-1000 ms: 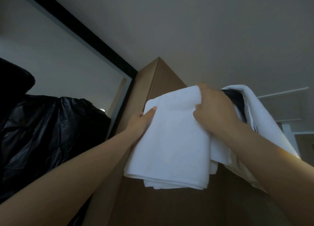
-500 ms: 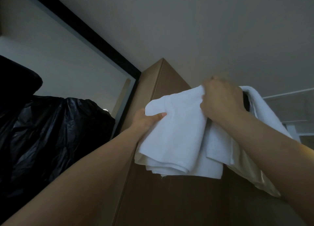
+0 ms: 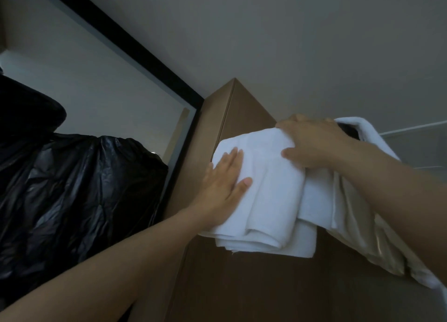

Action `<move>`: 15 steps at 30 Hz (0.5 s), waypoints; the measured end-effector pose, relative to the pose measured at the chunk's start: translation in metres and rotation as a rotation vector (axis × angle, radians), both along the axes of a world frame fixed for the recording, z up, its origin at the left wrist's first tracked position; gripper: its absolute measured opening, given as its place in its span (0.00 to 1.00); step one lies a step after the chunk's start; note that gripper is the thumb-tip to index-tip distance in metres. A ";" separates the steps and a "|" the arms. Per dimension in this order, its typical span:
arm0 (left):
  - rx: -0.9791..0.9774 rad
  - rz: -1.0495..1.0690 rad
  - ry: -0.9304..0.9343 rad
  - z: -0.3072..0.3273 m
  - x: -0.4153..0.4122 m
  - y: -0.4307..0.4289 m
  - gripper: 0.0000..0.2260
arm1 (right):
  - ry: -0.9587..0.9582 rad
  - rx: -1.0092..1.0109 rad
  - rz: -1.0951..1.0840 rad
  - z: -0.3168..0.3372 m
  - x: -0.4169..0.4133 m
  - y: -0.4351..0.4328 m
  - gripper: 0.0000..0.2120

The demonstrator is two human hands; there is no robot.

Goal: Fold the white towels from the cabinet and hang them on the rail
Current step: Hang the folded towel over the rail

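A folded white towel [image 3: 271, 191] hangs high up against the brown cabinet [image 3: 242, 108], draped in several layers. My left hand [image 3: 225, 183] lies flat on the towel's left side, fingers spread, pressing it. My right hand [image 3: 312, 142] grips the towel's top right edge. Behind my right arm another white towel [image 3: 372, 137] hangs over a dark rail [image 3: 348, 129], mostly hidden by that arm and towel.
A shiny black plastic bag [image 3: 72, 195] bulges at the left. A black-framed mirror or panel [image 3: 135, 50] runs diagonally beside the cabinet. The grey ceiling [image 3: 314, 43] fills the top. A beige cloth [image 3: 362, 225] hangs under my right arm.
My left hand let go of the towel's left edge and now lies flat on its front. The towel has bunched narrower and my right hand has shifted up and right.
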State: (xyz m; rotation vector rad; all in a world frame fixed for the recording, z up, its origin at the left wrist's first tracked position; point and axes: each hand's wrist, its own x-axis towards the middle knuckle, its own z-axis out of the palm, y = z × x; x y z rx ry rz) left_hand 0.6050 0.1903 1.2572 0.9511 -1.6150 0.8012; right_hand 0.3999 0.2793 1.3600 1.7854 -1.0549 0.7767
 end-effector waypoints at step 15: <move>0.182 -0.086 -0.074 -0.050 -0.016 0.006 0.32 | 0.137 -0.052 0.131 -0.077 -0.013 -0.025 0.19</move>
